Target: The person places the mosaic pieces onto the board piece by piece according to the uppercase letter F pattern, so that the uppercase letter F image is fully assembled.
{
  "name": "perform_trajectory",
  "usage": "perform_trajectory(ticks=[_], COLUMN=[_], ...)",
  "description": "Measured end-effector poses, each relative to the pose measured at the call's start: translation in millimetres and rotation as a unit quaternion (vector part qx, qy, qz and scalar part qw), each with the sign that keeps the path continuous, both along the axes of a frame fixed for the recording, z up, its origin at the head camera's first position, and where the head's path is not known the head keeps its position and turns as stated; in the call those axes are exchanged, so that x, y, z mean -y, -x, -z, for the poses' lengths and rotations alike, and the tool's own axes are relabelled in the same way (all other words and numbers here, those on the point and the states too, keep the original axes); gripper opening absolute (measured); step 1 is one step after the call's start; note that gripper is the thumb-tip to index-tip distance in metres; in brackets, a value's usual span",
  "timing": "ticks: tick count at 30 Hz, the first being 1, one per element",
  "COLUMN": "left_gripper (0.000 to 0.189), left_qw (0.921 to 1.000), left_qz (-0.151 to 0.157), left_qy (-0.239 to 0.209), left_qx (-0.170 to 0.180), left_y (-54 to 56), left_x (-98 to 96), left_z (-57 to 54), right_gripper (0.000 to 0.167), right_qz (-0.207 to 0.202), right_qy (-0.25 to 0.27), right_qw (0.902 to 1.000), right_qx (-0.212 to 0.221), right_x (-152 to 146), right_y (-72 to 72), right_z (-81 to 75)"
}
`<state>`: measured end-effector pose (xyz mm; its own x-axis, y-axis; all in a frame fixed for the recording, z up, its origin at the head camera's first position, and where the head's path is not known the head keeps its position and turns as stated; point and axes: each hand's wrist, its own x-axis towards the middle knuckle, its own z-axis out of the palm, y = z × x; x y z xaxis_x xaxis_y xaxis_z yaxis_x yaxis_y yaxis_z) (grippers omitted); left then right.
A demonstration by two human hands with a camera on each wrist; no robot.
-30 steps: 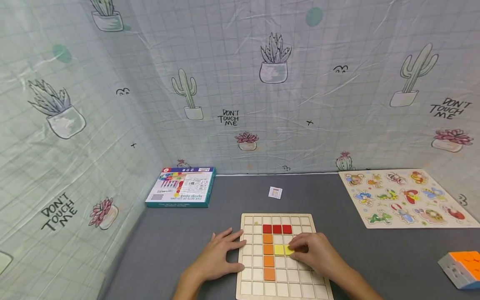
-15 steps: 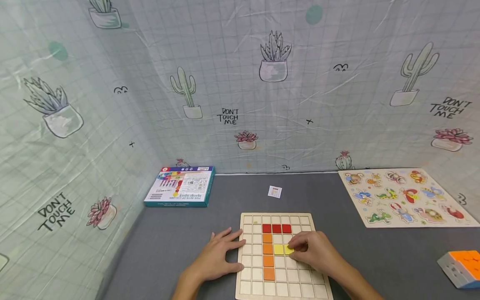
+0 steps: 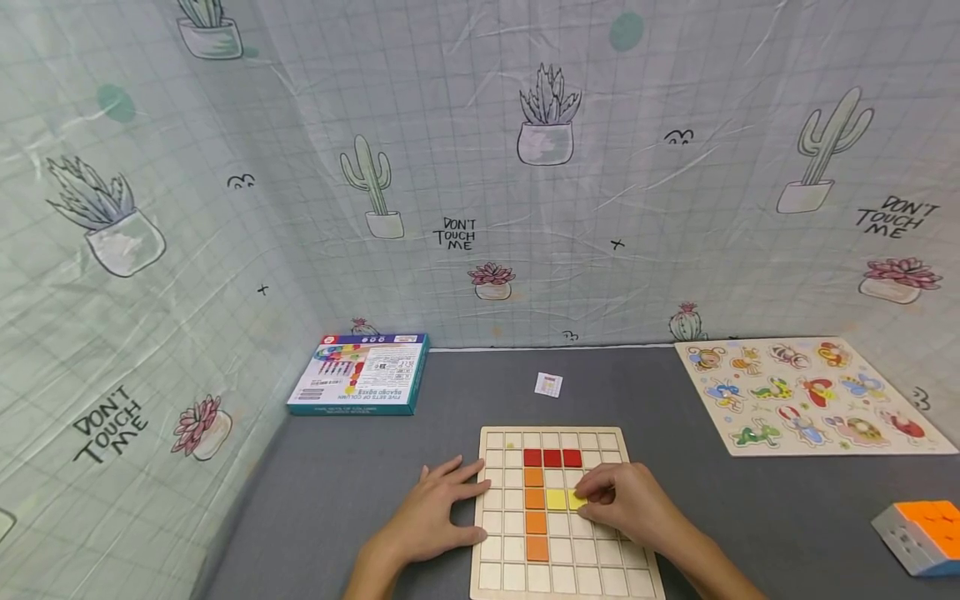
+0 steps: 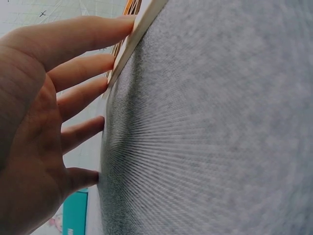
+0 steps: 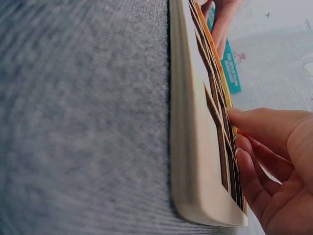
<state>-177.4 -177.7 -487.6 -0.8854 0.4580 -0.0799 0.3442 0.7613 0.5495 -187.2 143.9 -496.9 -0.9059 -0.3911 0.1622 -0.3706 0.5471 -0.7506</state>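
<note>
A wooden grid board (image 3: 495, 575) lies on the grey cloth, with red tiles (image 3: 552, 458) in a row, orange tiles (image 3: 536, 522) in a column and yellow tiles (image 3: 556, 499) beside that column. My left hand (image 3: 435, 510) rests at the board's left edge, its fingers spread and fairly straight, fingertips and thumb on the rim. The left wrist view shows this hand (image 4: 44, 112) from the palm side. Over the grid, my right hand (image 3: 630, 504) pinches a yellow tile (image 3: 576, 500) between thumb and fingers, right at its square. The fingertips partly hide that tile.
At the back left lies a flat teal and white box (image 3: 363, 375). A small printed card (image 3: 549, 384) is behind the board. An insect puzzle board (image 3: 813, 396) lies at the right back, and a toy cube (image 3: 918, 537) sits at the right edge. Patterned cloth walls (image 3: 495, 167) stand behind.
Both hands and the tiles hold their places on the board. Only the head view shifts very slightly.
</note>
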Motion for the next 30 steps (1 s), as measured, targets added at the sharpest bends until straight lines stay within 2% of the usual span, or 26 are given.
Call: perform_trajectory(ticks=[11, 17, 22, 26, 30], left_gripper=[0.064, 0.063, 0.063, 0.067, 0.072], left_qw=[1.0, 1.0, 1.0, 0.9995, 0.9938], left_qz=[0.001, 0.005, 0.002, -0.015, -0.037], left_qy=[0.0, -0.001, 0.001, 0.003, 0.0], left_qx=[0.003, 0.005, 0.004, -0.027, -0.104], left_y=[1.2, 2.6, 3.1, -3.0, -9.1], left_x=[-0.8, 1.7, 4.0, 5.0, 4.8], left_z=[-2.9, -0.7, 0.6, 0.4, -9.5], right_gripper=[0.014, 0.013, 0.021, 0.033, 0.048], right_qz=[0.004, 0.0, -0.008, -0.009, 0.026], right_qy=[-0.012, -0.007, 0.056, 0.087, 0.033], right_qw=[0.9998, 0.9999, 0.9979, 0.9962, 0.9961], right_qx=[-0.014, 0.012, 0.031, -0.001, -0.077], right_x=[0.4, -3.2, -8.5, -10.1, -10.8], right_y=[-0.4, -3.0, -7.0, -11.5, -14.2], right_z=[-0.7, 0.2, 1.3, 1.0, -6.3])
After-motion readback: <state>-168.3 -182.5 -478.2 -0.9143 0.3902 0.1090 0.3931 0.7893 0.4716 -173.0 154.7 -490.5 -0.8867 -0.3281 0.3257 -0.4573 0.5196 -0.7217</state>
